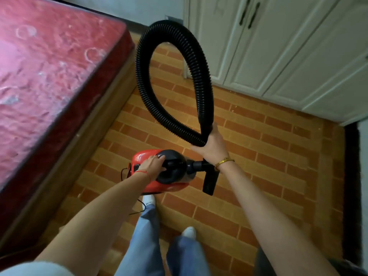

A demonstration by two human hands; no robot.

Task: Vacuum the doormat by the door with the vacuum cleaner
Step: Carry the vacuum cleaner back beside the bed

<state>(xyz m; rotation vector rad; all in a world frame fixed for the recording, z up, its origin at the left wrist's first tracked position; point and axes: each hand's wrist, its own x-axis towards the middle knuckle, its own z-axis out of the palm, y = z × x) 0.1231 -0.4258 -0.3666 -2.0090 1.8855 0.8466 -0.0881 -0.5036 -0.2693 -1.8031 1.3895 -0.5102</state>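
My left grip [154, 163] curls around vacuum cleaner [161, 172] handle, carrying body clear of floor [258, 156]. My right grip [212, 143] clamps doubled hose [173, 80], preventing loop dragging. Doormat, door not in view.

A red mattress [49, 80] on a wooden base flanks brick-patterned flooring [258, 156], facing cream panelled wardrobe doors [278, 46].

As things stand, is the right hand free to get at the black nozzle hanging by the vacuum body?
Probably not yet: the right hand grips the looped hose. The nozzle hangs unobstructed just under that wrist, so it looks reachable once the hose is released.
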